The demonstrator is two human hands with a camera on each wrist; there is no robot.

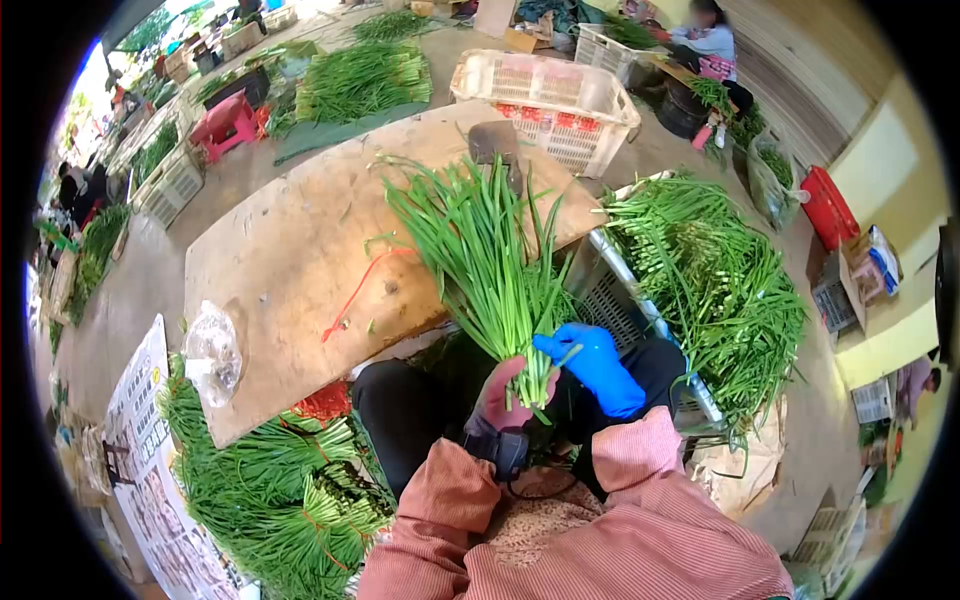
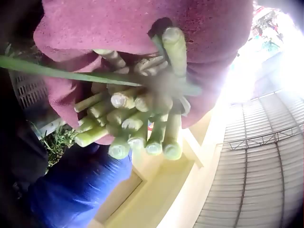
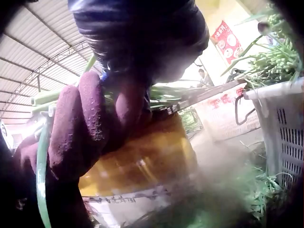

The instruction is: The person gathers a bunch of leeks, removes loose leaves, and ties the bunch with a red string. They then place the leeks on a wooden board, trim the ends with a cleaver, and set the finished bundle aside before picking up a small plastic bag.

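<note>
My left hand (image 1: 497, 396), in a mauve glove, grips a bunch of garlic chives (image 1: 507, 295) low on the stems. The long green leaves fan away from me, over the edge of a wooden board (image 1: 290, 230). Pale cut stem ends (image 2: 135, 121) poke out of that grip in the left wrist view. My right hand (image 1: 600, 370), blue-gloved, is against the right side of the stems just above the left hand. A loose leaf crosses its fingers; I cannot tell whether they pinch it. Mauve fingers (image 3: 80, 118) wrap the stems below the blue glove in the right wrist view.
A crate heaped with chives (image 1: 700, 290) stands at my right, and tied bunches (image 1: 290, 500) lie at my left. On the board are a cleaver-like blade (image 1: 493, 142), a red tie (image 1: 365, 285) and a clear plastic bag (image 1: 212, 355). A white crate (image 1: 545, 90) stands beyond.
</note>
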